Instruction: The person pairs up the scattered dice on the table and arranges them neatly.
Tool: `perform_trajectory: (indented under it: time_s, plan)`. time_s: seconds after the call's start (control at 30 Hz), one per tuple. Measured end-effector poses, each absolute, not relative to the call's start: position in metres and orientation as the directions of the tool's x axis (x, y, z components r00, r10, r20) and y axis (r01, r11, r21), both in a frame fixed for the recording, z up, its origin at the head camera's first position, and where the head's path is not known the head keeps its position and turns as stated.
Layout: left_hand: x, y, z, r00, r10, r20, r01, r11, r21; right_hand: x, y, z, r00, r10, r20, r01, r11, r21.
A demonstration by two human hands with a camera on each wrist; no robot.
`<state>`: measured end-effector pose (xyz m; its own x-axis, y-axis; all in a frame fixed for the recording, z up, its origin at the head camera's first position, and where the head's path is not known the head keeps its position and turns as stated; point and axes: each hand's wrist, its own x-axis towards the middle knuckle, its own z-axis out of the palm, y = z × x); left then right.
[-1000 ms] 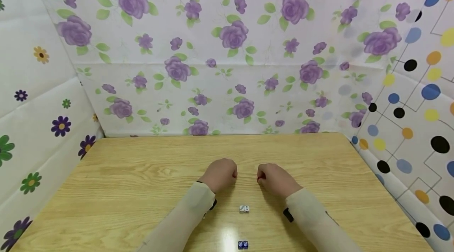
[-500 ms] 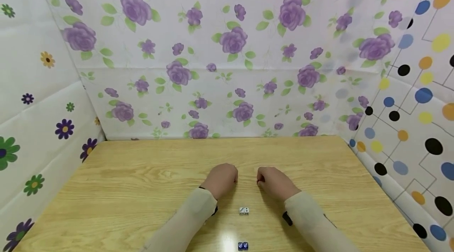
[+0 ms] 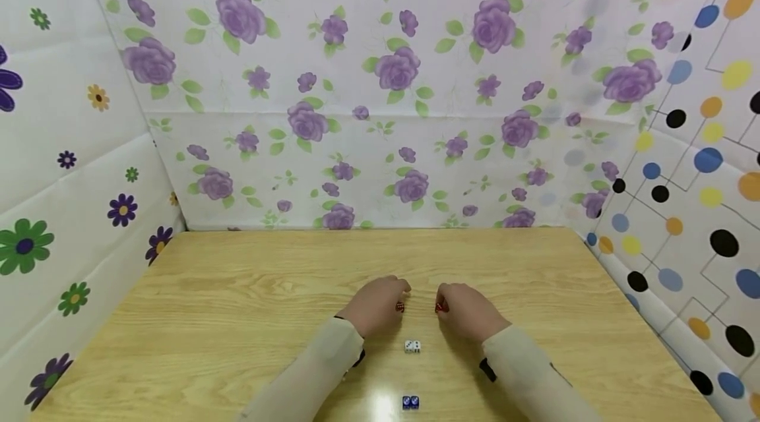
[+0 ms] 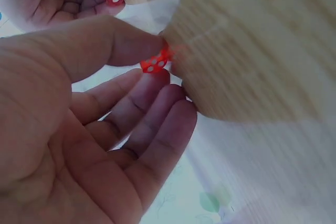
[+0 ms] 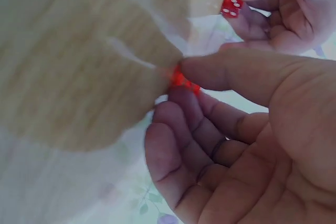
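Observation:
Over the middle of the wooden table, my left hand (image 3: 375,306) pinches a red die (image 4: 155,62) with white dots between thumb and fingers. Facing it a short gap away, my right hand (image 3: 470,311) pinches a second red die (image 5: 185,81) between thumb and fingertips. In the left wrist view, the other fingers of the left hand bend loosely below the die. Two white dice (image 3: 412,347) sit side by side on the table, nearer the body than the hands. Closer still lies a pair of blue dice (image 3: 411,402), also side by side.
The light wooden table (image 3: 237,290) reaches back to a cloth (image 3: 356,165) with purple roses. Flower-patterned cloth (image 3: 95,224) hangs on the left, and dotted cloth (image 3: 683,257) on the right. Dark bands show at both wrists.
The left hand's fingers have loosened and spread, and both red dice now show more clearly in the head view. The hands stay about as far apart. The head view has shifted slightly.

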<state>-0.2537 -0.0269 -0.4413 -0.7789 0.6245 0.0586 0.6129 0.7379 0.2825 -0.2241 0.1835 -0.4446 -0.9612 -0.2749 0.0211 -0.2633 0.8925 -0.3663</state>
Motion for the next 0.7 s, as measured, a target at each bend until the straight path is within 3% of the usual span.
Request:
perform_trajectory:
  time_s: [0.7]
  plan:
    - [-0.258,-0.036,-0.446,-0.798,0.598,0.071,0.577,0.725,0.375,-0.230,0.174,-0.449,-0.936,-0.345,0.068,-0.342,0.847,-0.408]
